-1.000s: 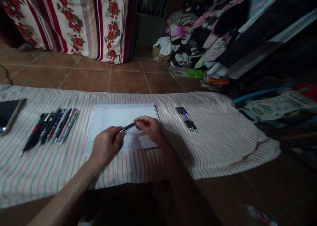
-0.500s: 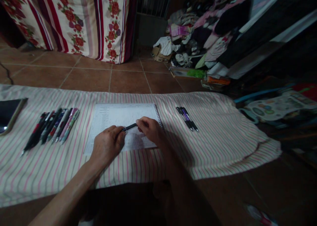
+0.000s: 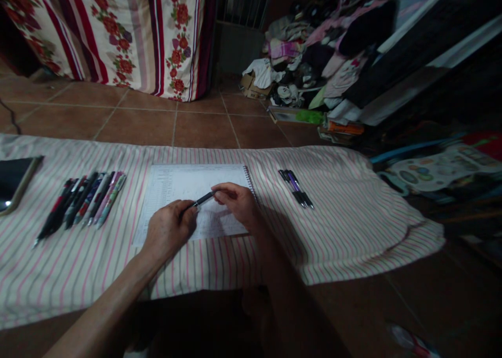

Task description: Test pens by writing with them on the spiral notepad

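A dark pen (image 3: 204,197) is held between both hands above a spiral notebook (image 3: 196,175). My left hand (image 3: 171,224) is closed around the pen's lower left end, which its fingers partly hide. At the upper right end, the fingertips of my right hand (image 3: 236,204) pinch the pen. The notebook lies flat, its page marked with faint writing and its coil along the right side. To the left lies a row of several pens (image 3: 84,198), mixed in colour. A small group of black and purple pens (image 3: 297,188) rests to the right.
A striped cloth (image 3: 345,211) covers the low surface under everything. A dark tablet-like object (image 3: 15,183) lies at the far left. Beyond are a tiled floor (image 3: 141,118), a flowered curtain (image 3: 137,34) and a heap of clothes (image 3: 314,55).
The right hand's fingers have shifted slightly left and up along the pen, and its grip looks changed. The left hand stays nearly in place. The loose pens and notebook have not moved.
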{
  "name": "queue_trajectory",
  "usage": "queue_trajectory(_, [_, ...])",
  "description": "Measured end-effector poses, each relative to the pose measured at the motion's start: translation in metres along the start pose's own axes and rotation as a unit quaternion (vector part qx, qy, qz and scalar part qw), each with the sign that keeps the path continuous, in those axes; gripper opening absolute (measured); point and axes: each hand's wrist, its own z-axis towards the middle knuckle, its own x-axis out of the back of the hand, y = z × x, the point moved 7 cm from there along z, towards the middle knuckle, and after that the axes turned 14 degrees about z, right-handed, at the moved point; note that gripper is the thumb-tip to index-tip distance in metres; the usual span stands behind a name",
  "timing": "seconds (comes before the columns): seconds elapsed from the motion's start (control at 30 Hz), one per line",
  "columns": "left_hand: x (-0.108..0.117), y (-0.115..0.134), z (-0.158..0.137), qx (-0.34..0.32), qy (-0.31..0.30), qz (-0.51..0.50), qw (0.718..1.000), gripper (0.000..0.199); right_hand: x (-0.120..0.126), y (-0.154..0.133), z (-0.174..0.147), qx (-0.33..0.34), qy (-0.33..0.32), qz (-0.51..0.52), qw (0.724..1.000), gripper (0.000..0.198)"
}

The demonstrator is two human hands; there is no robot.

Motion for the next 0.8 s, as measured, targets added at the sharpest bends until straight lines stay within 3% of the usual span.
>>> queue_trajectory(0.43, [0.0008, 0.0006, -0.0003, 0.0, -0.005, -0.008, 1.0, 0.035, -0.0006, -0.0034, -0.0015, -0.027, 0.001, -0.003, 1.0, 0.023])
queue_trajectory(0.8, [0.0025, 0.0065, -0.002, -0.052, 0.033, 0.05, 0.997, 0.035, 0.0005, -0.0041, -0.0028, -0.022, -0.005, -0.081, 0.996, 0.024])
